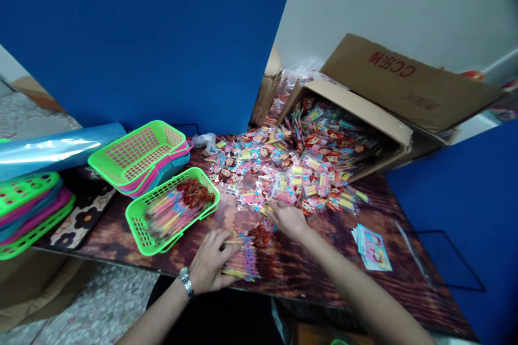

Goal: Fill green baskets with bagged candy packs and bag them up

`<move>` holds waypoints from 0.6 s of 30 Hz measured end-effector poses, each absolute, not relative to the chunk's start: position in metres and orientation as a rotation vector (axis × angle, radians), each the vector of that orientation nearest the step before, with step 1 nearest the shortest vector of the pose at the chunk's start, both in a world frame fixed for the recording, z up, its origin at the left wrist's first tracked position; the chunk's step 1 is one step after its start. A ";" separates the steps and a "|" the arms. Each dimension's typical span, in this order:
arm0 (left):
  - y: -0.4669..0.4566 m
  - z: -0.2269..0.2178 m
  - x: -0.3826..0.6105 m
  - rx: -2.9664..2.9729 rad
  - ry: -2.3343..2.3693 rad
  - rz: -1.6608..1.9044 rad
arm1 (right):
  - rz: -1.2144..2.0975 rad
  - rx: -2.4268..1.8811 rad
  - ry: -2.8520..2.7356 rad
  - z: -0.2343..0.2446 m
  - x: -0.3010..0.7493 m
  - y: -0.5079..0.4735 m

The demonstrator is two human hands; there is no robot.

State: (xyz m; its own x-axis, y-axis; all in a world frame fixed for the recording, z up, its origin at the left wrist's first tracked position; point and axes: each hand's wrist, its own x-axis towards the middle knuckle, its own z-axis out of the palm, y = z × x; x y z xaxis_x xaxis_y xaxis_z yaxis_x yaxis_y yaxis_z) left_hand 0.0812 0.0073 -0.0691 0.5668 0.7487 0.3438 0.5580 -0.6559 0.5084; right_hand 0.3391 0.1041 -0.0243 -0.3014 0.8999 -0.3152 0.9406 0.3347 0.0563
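Note:
Against the near side of the table, my left hand (pixel 213 260) curls round the left end of a neat stack of packets (pixel 245 260), thumb and fingers on it. These are slim clear-wrapped packets with pink and yellow sticks and a red-haired cartoon figure at one end. My right hand (pixel 289 219) reaches to the front edge of a loose pile of the same packets (pixel 283 178), its fingers closed on a packet (pixel 265 210) there. To the left, a green basket (pixel 140 234) holds more packets lined up in the same direction.
A cardboard box (pixel 392 129) lies tipped with packets spilling out. Nested baskets (pixel 101 161) and another basket stack (pixel 32 221) stand left, by a roll of clear film (pixel 60 148). Printed cards (pixel 372 248) lie right on the wood-patterned table (pixel 324 275). Blue panels (pixel 141 38) rise behind.

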 end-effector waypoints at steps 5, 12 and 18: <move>0.007 -0.066 0.082 2.464 1.066 0.764 | -0.186 1.393 2.561 -0.018 0.305 0.146; 0.005 -0.066 0.082 2.449 1.062 0.766 | -0.113 1.479 2.606 -0.012 0.291 0.170; 0.006 -0.069 0.079 2.449 1.032 0.771 | -0.122 0.813 2.749 0.013 0.334 0.166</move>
State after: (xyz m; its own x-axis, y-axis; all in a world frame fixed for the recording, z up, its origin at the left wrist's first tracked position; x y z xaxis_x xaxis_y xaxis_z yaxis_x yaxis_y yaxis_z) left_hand 0.0793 0.0063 -0.0691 0.5815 0.7393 0.3396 0.5357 -0.6621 0.5240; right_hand 0.3336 0.1656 0.0129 -0.8055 0.5214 -0.2817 0.5443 0.8389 -0.0040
